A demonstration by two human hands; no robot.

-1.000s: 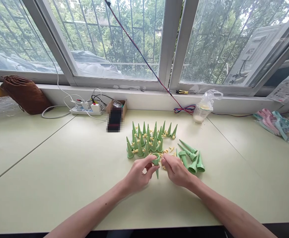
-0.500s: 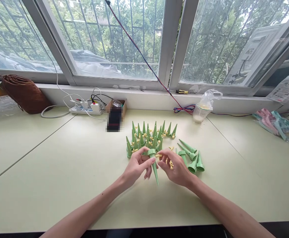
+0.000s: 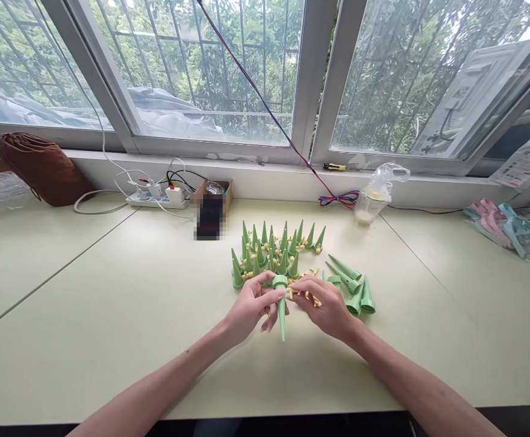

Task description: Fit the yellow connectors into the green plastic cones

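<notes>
"Since you can see, what has the left hand (image 3: 250, 308) got?"

"Its fingers are shut around a green spike (image 3: 282, 315), point down, over the table (image 3: 192, 315)."

"And the right hand (image 3: 326, 308)?"

"It pinches a little yellow bit (image 3: 290, 293), just right of the spike. Standing green cones (image 3: 260, 255) are on the far side, and loose green cones (image 3: 345, 267) are off to the right."

And it's green on the cone spikes (image 3: 295, 266), yellow on the plastic fittings (image 3: 319, 248), brown drawstring bag (image 3: 46, 170), pale yel-grn tabletop (image 3: 133, 315), red/blue elec. wire (image 3: 265, 103)!
</notes>
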